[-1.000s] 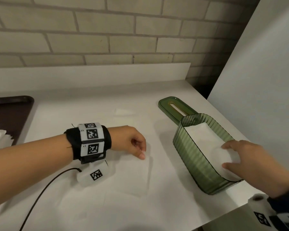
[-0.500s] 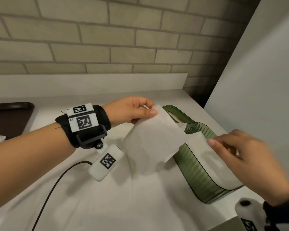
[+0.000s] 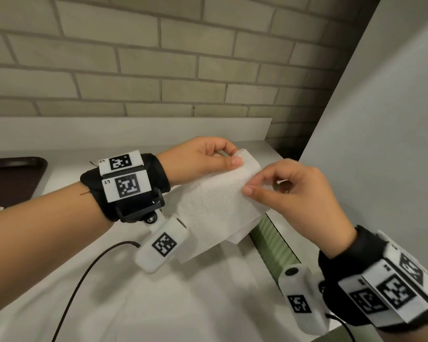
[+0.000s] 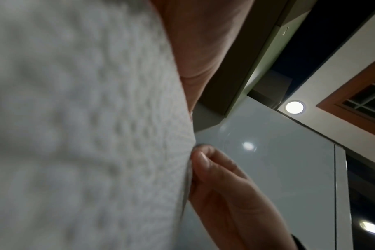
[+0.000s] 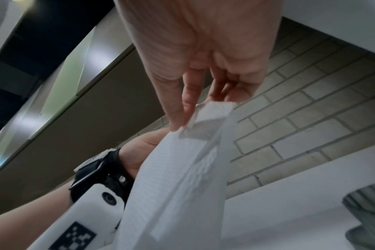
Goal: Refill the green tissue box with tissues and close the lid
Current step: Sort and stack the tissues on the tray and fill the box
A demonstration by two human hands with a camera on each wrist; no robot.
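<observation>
The person is holding a white tissue up in the air above the green tissue box, of which only a strip of ribbed wall is showing in the head view, below the sheet and between the two wrists. The left hand is pinching the sheet's top edge between thumb and curled fingers on the side away from the box, while the right hand is nipping the edge nearer the box between thumb and forefinger, its other fingers loosely bent. In the right wrist view the fingertips are closing on a folded corner of the tissue, and in the left wrist view the paper is filling most of the frame with the opposite hand's thumb pressing its rim. Gripping at two points is probably keeping the limp, embossed sheet stretched, so that it can be folded or straightened before going down into the box. The sheet is hanging slack beneath the hands, its lower part drooping towards the white counter beside the box. The lid is not visible now, hidden behind the hands and paper, so closing is judged a later step. A dark tray is lying well away from the box, at the far left.
</observation>
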